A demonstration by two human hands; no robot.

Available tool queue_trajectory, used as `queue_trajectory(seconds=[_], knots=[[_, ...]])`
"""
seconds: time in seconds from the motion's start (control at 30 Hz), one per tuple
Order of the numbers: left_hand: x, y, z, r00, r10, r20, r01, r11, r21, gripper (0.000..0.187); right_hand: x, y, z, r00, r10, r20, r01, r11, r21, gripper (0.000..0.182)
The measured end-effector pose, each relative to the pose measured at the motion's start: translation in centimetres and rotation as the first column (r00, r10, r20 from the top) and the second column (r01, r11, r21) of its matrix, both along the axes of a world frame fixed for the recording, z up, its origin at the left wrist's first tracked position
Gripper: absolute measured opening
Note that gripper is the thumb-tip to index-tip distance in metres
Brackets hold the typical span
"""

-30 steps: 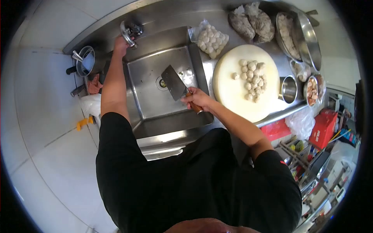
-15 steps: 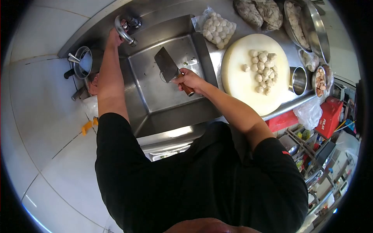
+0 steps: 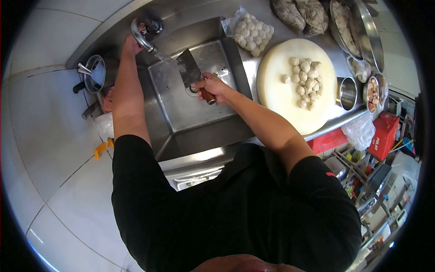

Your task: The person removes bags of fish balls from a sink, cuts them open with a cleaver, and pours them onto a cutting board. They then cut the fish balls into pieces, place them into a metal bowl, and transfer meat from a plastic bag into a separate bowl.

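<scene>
The cleaver (image 3: 189, 69) sits over the back half of the steel sink (image 3: 181, 113), blade tipped toward the tap (image 3: 141, 37), and a thin run of water from the spout strikes the flat of the blade near its far corner. The right hand (image 3: 209, 85) is closed firmly round the wooden handle, knuckles up; the left hand (image 3: 130, 46) reaches to the sink's back left corner and rests at the tap, though I cannot tell whether its fingers are wrapped round the valve or only laid against it. To rinse this well, I would judge that the blade wants to stay angled down and away from the body so the water sheets off toward the drain, with the edge kept clear of the basin wall and the grip held dry and tight, since a wet handle could slip. To the right, on the worktop, a round white chopping board (image 3: 281, 97) carries a cluster of pale meatballs (image 3: 306, 86), with a bag of more meatballs (image 3: 254, 34) at the back edge and a small steel cup (image 3: 348, 93) by the board's right side. The drain is hidden behind the hand and handle, the cutting edge is too small to read, and the bowls (image 3: 362, 31) at the far right corner are cut off.
</scene>
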State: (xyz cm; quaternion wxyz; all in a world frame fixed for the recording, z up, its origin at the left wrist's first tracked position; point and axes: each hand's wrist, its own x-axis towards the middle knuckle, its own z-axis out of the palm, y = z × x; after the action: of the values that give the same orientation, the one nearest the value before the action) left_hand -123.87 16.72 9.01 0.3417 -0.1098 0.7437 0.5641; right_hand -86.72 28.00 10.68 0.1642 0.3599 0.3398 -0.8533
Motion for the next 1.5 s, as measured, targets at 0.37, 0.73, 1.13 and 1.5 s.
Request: queue_trajectory(seconds=[0.37,0.73,1.13,1.5], knots=[[-1.6,-0.1,-0.7,1.000,-0.005,0.011,0.004,0.997,0.083,0.031,-0.4,-1.4,1.7,0.645,0.630,0.432,-0.426,-0.174,0.888,0.058],[-1.6,-3.8,-8.3,0.911,-0.076,-0.405,0.242,0.894,0.376,0.057,17.3,6.1,10.5,0.863,0.504,0.034,-0.310,0.474,0.824,0.061],[34.1,13.6,6.1,0.672,-0.287,-0.683,0.356,0.934,-0.043,0.049,36.5,13.3,17.0,0.942,-0.293,-0.164,0.283,0.428,0.858,0.058],[49.5,31.6,9.3,0.027,-0.805,-0.593,0.570,0.500,-0.652,0.059,47.1,20.3,15.5,0.881,-0.458,-0.120,0.313,0.372,0.874,0.060]])
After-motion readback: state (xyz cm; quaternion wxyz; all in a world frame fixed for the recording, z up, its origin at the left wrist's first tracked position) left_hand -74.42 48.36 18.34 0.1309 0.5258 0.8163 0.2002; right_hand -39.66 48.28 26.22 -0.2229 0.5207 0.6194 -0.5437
